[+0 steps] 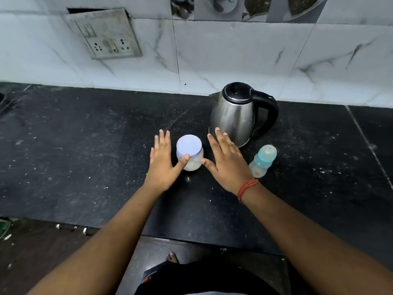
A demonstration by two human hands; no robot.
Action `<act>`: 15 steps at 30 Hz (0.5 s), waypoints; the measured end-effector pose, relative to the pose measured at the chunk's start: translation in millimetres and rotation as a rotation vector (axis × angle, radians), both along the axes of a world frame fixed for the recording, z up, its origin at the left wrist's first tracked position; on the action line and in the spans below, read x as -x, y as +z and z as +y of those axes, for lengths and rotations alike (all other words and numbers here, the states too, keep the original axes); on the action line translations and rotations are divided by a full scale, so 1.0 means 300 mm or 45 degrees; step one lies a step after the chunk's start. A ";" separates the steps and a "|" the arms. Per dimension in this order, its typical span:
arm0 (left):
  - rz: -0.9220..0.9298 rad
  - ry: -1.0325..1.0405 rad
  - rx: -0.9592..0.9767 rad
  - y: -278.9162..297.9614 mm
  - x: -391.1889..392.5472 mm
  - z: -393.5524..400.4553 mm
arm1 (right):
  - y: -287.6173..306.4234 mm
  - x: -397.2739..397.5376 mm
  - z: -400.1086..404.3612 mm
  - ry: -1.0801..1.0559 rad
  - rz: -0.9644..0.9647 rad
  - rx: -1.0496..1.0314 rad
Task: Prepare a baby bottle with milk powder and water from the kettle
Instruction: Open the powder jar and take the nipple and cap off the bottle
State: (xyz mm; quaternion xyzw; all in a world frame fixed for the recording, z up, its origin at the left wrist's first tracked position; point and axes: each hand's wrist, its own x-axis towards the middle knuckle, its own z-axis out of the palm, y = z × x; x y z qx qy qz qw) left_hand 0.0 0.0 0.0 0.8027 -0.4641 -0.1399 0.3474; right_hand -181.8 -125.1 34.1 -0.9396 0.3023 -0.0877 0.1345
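A small clear jar [190, 153] with a pale lid and white milk powder inside stands on the black counter [85, 156]. My left hand [162, 162] is flat just left of it, fingers straight, thumb touching the jar's side. My right hand [226, 161] is spread flat just right of the jar, thumb tip close to it. Behind my right hand stands a steel kettle [236, 116] with a black lid and handle, the handle pointing right. A capped baby bottle [263, 160] with a blue collar stands to the right of my right hand.
A marble-tiled wall [234, 56] runs behind the counter, with a socket plate [104, 34] at upper left. The counter's front edge [191, 236] lies near my body; floor and my foot [173, 257] show below it.
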 end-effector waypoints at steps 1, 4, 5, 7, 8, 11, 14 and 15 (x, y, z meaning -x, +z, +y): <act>0.142 -0.019 -0.003 -0.016 -0.011 0.007 | -0.005 -0.019 -0.001 -0.007 -0.034 -0.096; 0.358 -0.137 -0.128 -0.048 -0.033 0.017 | 0.000 -0.082 -0.010 -0.026 -0.088 -0.278; 0.390 -0.140 -0.144 -0.060 -0.036 0.010 | 0.000 -0.108 -0.011 -0.020 -0.094 -0.297; 0.452 -0.124 -0.144 -0.065 -0.037 -0.013 | 0.006 -0.156 -0.011 -0.002 -0.077 -0.291; 0.479 -0.126 -0.140 -0.065 -0.038 -0.027 | 0.013 -0.178 -0.012 0.018 -0.038 -0.281; 0.522 -0.150 -0.085 -0.064 -0.036 -0.061 | 0.022 -0.230 -0.010 0.060 0.106 -0.220; 0.553 -0.146 -0.003 -0.067 -0.032 -0.076 | 0.025 -0.253 -0.013 0.060 0.144 -0.148; 0.537 -0.130 0.008 -0.066 -0.032 -0.078 | 0.026 -0.255 -0.016 0.049 0.136 -0.139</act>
